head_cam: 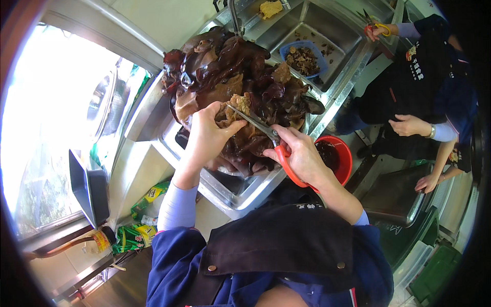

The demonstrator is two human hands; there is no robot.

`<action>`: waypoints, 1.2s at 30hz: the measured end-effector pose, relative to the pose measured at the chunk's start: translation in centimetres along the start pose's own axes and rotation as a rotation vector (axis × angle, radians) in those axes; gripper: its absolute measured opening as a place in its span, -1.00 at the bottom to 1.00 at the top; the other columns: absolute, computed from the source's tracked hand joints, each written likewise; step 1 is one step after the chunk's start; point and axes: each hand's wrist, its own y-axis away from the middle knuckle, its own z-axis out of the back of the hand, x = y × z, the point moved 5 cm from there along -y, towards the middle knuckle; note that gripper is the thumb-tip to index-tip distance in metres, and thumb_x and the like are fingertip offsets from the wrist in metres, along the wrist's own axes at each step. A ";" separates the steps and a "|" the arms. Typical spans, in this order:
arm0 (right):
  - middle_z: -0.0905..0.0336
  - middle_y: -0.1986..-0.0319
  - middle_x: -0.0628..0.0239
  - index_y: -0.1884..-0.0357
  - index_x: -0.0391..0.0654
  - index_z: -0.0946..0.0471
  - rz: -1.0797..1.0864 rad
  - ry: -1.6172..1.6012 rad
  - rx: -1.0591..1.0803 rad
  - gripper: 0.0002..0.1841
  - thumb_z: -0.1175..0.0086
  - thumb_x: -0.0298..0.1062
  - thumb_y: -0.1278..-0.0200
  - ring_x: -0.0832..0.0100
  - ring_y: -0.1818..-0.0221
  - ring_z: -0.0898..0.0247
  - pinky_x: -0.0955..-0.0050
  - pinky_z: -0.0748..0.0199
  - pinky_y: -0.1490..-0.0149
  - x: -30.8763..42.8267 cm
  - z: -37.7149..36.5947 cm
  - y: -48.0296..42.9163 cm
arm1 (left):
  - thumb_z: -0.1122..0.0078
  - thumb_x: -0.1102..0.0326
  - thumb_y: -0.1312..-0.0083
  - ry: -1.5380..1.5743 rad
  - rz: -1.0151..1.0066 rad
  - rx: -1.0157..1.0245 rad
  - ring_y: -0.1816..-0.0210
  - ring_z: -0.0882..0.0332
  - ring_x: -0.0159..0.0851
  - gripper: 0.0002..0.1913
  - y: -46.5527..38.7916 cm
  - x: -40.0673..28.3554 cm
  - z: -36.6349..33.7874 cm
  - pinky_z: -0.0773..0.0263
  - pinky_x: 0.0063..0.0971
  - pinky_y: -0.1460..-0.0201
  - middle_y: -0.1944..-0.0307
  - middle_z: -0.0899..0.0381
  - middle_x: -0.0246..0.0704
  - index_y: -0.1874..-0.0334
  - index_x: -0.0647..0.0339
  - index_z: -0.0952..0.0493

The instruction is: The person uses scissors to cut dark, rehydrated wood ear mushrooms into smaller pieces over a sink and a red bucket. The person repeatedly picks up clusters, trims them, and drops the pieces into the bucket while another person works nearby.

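A large heap of wet, dark brown wood ear fungus [230, 65] rises above the near basin of a steel sink. My left hand [209, 134] pinches one piece of the fungus with a rough, tan clump at its base [241, 103]. In my right hand [301, 153] are scissors with red handles [285, 163]. Their slightly parted blades [251, 119] lie against the tan clump, close to my left fingertips. How deep the blades reach into it cannot be told.
In the far sink basin [343, 57], a blue plastic basket [321, 61] holds brown scraps. A yellow sponge [271, 8] lies behind the tap [234, 19]. A red bucket [345, 153] stands right of my right hand. At the right, a co-worker's hand [376, 31] holds scissors; other people's hands show lower.
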 end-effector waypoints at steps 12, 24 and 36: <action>-0.44 0.57 0.25 -0.03 -0.33 -0.50 -0.204 -0.353 0.030 -0.45 -0.43 -0.31 -0.01 0.60 0.49 -0.26 0.52 -0.39 0.35 -2.4 0.3 -0.6 | -0.43 0.18 -0.08 -0.069 -0.092 0.079 0.45 -0.58 -0.19 -0.57 -3.5 -0.9 -1.1 -0.46 -0.37 0.29 0.49 -0.58 -0.09 0.22 0.46 -0.55; -0.50 0.51 0.13 0.00 -0.35 -0.50 -0.111 -0.081 -0.262 -0.43 -0.44 -0.26 0.02 0.33 0.56 -0.40 0.41 -0.41 0.40 -3.4 3.7 -2.1 | -0.35 0.40 -0.07 -0.507 -0.332 0.078 0.39 -0.56 0.12 -0.75 -6.9 -7.5 -3.9 -0.45 -0.28 0.34 0.48 -0.56 0.03 0.32 0.43 -0.51; -0.34 0.69 0.49 0.38 -0.14 -0.52 -0.657 -0.949 0.051 -0.64 -0.25 -0.01 -0.22 0.63 0.72 -0.23 0.61 -0.16 0.62 -7.0 3.8 -2.4 | -0.34 0.43 -0.07 -0.374 -0.355 0.190 0.45 -0.57 0.03 -0.77 -11.5 -8.0 -6.1 -0.43 -0.31 0.37 0.49 -0.56 0.01 0.36 0.45 -0.49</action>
